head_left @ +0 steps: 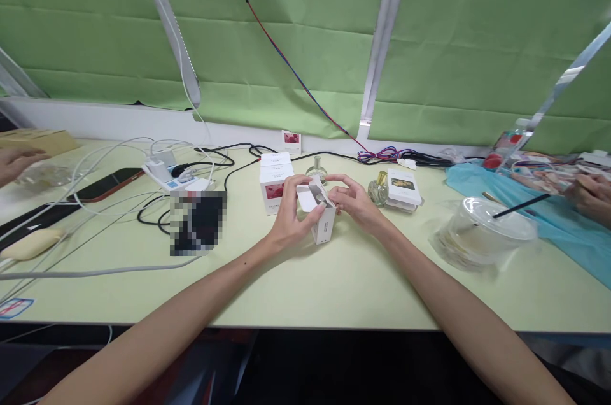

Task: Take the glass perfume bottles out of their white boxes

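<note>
A small white box (pixel 326 227) stands tilted on the table with its top flap up. My left hand (pixel 287 221) is closed around its left side, the thumb across the front near the opening. Something with a round, shiny top shows in the opening; its kind is hard to make out. At the box's upper right edge, my right hand (pixel 361 202) has its fingers curled in against it. Just behind the hands stands a clear glass bottle (pixel 316 169). Left of them is a row of white boxes with a pink picture (pixel 273 191).
To the right are a gold-necked glass bottle (pixel 377 191), a white package (pixel 402 188) and a lidded plastic cup with a black straw (pixel 496 227). Cables and a power strip (pixel 176 182) spread over the left, near a phone (pixel 107 184). Other people's hands show at both sides.
</note>
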Demonstrator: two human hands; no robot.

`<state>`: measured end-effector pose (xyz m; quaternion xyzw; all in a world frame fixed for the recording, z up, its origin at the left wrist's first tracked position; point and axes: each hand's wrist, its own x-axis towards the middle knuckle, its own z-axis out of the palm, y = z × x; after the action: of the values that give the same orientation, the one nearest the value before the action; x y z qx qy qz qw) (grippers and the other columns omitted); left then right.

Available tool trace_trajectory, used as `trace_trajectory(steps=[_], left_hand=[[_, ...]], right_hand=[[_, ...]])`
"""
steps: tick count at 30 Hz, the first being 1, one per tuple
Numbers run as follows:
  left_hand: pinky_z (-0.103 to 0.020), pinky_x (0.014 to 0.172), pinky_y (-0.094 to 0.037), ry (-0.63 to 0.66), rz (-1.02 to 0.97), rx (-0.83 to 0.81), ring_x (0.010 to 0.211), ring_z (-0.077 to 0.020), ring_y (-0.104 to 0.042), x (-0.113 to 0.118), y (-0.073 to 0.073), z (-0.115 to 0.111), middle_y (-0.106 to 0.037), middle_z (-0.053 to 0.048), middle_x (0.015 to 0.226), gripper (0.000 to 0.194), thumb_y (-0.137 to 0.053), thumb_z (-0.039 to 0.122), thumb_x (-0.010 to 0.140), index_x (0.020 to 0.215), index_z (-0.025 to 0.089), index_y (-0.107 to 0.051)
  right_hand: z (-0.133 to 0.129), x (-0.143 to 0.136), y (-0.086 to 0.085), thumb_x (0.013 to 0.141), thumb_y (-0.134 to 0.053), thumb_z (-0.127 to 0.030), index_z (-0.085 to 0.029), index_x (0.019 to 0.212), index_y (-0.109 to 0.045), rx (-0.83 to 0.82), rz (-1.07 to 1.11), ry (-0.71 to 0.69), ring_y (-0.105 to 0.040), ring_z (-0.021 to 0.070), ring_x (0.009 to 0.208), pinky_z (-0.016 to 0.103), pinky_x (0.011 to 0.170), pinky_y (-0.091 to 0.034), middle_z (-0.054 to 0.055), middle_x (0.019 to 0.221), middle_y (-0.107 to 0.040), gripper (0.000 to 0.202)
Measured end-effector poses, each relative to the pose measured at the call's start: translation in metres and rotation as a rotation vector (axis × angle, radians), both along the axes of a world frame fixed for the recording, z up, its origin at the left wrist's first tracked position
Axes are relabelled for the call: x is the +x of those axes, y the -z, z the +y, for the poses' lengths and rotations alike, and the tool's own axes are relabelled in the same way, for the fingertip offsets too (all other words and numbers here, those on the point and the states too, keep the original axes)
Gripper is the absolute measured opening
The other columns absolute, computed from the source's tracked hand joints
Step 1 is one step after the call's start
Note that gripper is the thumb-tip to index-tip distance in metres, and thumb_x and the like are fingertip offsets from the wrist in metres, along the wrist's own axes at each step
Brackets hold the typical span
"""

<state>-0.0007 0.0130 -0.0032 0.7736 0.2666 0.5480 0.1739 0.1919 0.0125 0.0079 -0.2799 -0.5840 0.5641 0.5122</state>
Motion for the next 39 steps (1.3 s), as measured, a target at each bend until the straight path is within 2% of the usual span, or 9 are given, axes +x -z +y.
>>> trace_trajectory(steps=[7,16,28,39], left_hand=[[-0.054,0.101,-0.042,0.041,-0.013,0.028,0.119,-0.0313,-0.049,-0.0003,0.0039,0.005,-0.048,-0.012,0.126,0.048,-0.061,0.053,0.089,0.127,0.029,-0.044],[-0.052,0.102,-0.042,0.011,0.023,0.062,0.12,-0.0297,-0.048,-0.0008,0.0019,0.0042,-0.048,-0.011,0.124,0.043,-0.058,0.053,0.091,0.124,0.029,-0.046],[-0.049,0.105,-0.043,-0.049,0.091,0.058,0.122,-0.0282,-0.049,-0.0014,-0.0014,0.0023,-0.048,-0.011,0.12,0.037,-0.052,0.056,0.093,0.115,0.025,-0.052],[-0.048,0.104,-0.044,-0.037,0.097,0.055,0.118,-0.0268,-0.053,-0.0013,-0.0027,0.0016,-0.05,-0.01,0.117,0.029,-0.054,0.049,0.094,0.107,0.023,-0.058]], right_hand=[[0.0007,-0.0005,0.0006,0.074,-0.082,-0.04,-0.023,0.119,-0.061,0.01,-0.036,0.0,-0.047,0.0101,0.059,0.025,0.056,-0.038,-0.005,0.07,-0.059,0.052],[0.0001,-0.0013,0.0015,0.076,-0.081,-0.04,-0.024,0.117,-0.061,0.017,-0.056,0.009,-0.05,0.0112,0.061,0.025,0.056,-0.039,-0.005,0.072,-0.058,0.049],[0.0009,-0.0014,0.0012,0.075,-0.08,-0.039,-0.022,0.115,-0.057,0.011,-0.057,0.023,-0.047,0.0106,0.059,0.026,0.056,-0.038,-0.005,0.068,-0.06,0.049],[0.0027,0.0007,0.0023,0.073,-0.081,-0.039,-0.023,0.115,-0.058,0.001,-0.042,0.031,-0.046,0.0105,0.058,0.026,0.057,-0.038,-0.006,0.069,-0.06,0.05]])
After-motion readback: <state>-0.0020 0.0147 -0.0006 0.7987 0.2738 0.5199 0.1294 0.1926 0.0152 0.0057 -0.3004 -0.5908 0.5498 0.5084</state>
